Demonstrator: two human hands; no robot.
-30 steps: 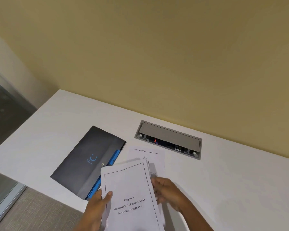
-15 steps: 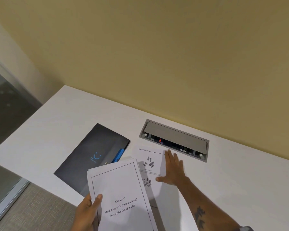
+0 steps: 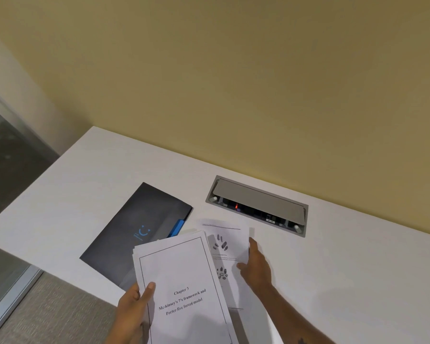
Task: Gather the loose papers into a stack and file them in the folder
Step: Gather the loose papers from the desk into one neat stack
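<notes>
My left hand [image 3: 132, 311] grips a stack of white papers [image 3: 181, 281] at its left edge; the top sheet reads "Chapter 3". To its right one loose sheet [image 3: 227, 247] with dark printed shapes lies on the white table [image 3: 358, 281]. My right hand [image 3: 257, 265] rests on that sheet's right edge, which curls up a little against the fingers. A dark grey folder [image 3: 134, 232] with a blue tab and a blue smile mark lies shut on the table, left of the papers, partly under the stack.
A grey cable box [image 3: 257, 206] with a raised lid and a red light is set into the table behind the loose sheet. A yellow wall runs along the far edge. Grey carpet [image 3: 47, 306] and a glass panel lie past the table's left edge.
My right hand left the stack, reached out flat on the loose sheet, and now has drawn back to the sheet's right edge, lifting it slightly. The left hand keeps hold of the stack.
</notes>
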